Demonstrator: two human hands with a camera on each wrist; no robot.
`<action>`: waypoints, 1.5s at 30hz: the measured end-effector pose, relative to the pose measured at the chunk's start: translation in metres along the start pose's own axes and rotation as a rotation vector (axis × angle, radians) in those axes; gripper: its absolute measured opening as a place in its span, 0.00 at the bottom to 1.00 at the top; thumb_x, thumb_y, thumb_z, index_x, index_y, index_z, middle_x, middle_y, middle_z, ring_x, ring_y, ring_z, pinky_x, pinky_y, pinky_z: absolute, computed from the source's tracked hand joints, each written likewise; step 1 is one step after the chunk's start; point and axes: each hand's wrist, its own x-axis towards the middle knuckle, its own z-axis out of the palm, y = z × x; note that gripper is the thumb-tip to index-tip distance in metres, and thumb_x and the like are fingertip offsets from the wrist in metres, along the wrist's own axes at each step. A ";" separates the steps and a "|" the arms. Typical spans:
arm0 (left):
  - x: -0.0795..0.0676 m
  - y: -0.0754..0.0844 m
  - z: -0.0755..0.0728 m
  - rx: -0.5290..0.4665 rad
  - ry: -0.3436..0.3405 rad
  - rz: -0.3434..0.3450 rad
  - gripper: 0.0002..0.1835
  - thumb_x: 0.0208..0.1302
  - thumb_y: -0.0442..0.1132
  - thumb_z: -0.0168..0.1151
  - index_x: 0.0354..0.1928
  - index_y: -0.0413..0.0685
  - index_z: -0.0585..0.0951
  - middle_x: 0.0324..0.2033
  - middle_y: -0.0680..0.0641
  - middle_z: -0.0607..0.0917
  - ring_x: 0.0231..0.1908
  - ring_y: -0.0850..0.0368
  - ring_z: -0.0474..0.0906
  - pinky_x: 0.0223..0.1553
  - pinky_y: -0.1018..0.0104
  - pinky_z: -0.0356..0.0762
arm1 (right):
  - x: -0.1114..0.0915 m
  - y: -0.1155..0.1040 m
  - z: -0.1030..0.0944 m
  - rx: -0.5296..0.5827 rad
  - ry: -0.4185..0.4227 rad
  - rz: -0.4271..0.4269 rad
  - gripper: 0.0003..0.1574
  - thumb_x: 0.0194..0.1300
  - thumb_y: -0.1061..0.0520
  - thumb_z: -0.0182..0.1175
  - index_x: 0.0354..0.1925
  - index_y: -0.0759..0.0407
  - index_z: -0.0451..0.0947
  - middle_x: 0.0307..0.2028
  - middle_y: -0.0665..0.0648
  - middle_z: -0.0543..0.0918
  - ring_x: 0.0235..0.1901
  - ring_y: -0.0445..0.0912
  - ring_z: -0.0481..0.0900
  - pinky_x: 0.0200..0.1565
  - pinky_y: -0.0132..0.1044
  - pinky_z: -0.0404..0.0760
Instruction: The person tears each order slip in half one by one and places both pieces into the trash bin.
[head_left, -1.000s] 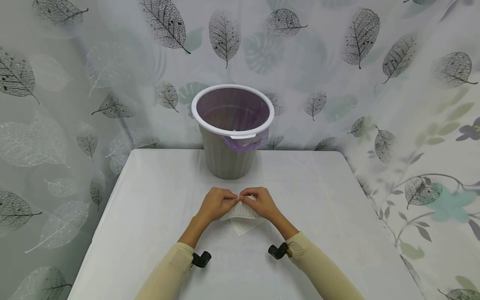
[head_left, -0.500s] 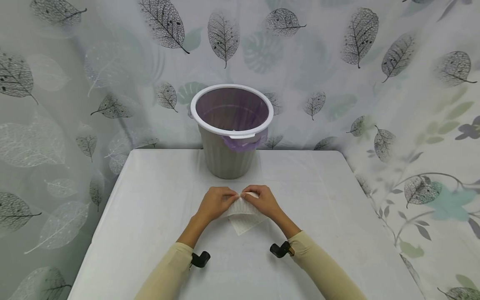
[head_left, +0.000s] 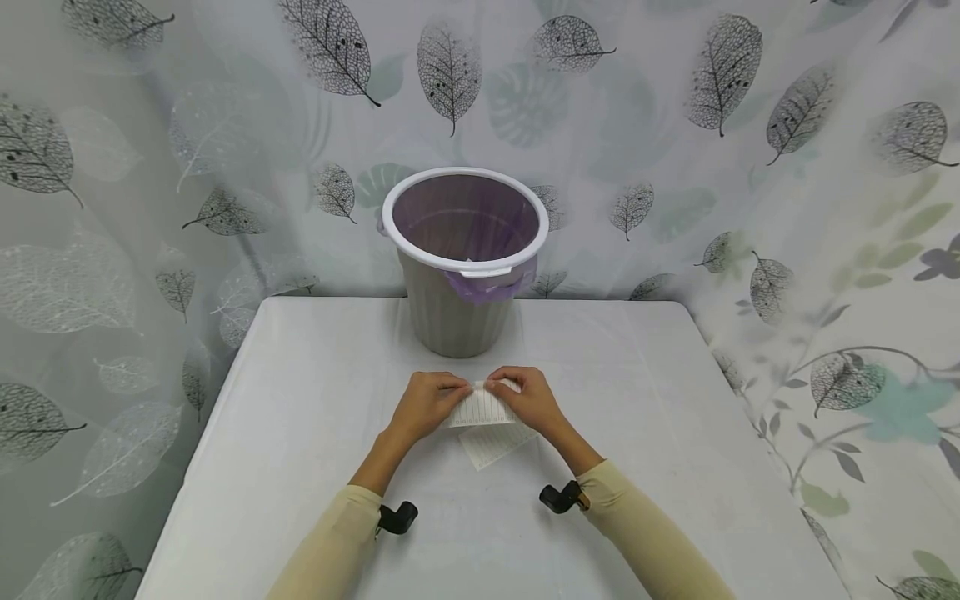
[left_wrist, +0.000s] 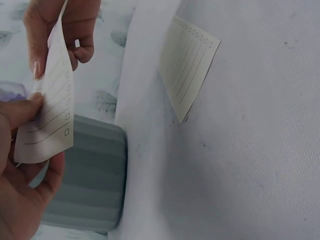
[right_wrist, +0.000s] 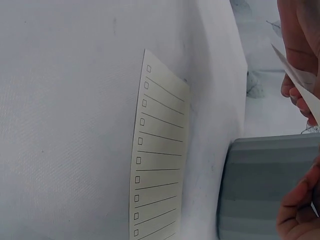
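My left hand [head_left: 427, 407] and right hand [head_left: 531, 402] pinch the upper edge of a small ruled checklist sheet [head_left: 482, 410], thumbs and fingertips close to each other near its middle. Printed lines and a row of little boxes show on it, and it bends slightly in the left wrist view, where the left hand [left_wrist: 25, 195] grips its near end. A second checklist sheet [head_left: 495, 447] lies flat on the white table below, partly covered by the held one in the head view. The right wrist view shows this lower sheet [right_wrist: 157, 160] with its column of boxes.
A grey bin [head_left: 456, 312] with a white rim and a purple bag liner [head_left: 491, 289] stands at the table's back edge, just beyond the hands. A leaf-patterned curtain [head_left: 585, 108] hangs behind and along the sides of the white table [head_left: 322, 383].
Both hands have risen slightly away from me with the sheet, and their fingertips have moved a little apart. More of its printed face shows. The lower sheet stays put.
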 end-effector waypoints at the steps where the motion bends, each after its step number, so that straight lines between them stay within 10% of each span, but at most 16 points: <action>1: 0.000 0.000 0.000 -0.005 0.007 0.005 0.03 0.65 0.33 0.74 0.38 0.40 0.92 0.35 0.49 0.91 0.38 0.55 0.88 0.42 0.59 0.85 | 0.000 0.000 0.000 0.004 0.004 0.004 0.06 0.72 0.59 0.68 0.39 0.58 0.90 0.38 0.50 0.90 0.39 0.49 0.85 0.46 0.45 0.81; 30: 0.002 0.003 0.002 0.005 0.087 0.060 0.04 0.64 0.30 0.74 0.39 0.36 0.91 0.35 0.45 0.91 0.37 0.51 0.89 0.41 0.57 0.86 | 0.003 0.000 0.004 0.117 0.044 0.091 0.08 0.73 0.63 0.65 0.41 0.69 0.88 0.38 0.62 0.89 0.32 0.47 0.81 0.34 0.32 0.78; 45: 0.001 0.003 0.003 -0.017 0.112 0.065 0.04 0.63 0.29 0.75 0.39 0.36 0.91 0.34 0.45 0.91 0.36 0.52 0.89 0.40 0.57 0.86 | -0.001 -0.043 -0.004 0.141 0.033 0.086 0.08 0.73 0.68 0.63 0.40 0.75 0.86 0.39 0.68 0.88 0.32 0.45 0.80 0.37 0.32 0.77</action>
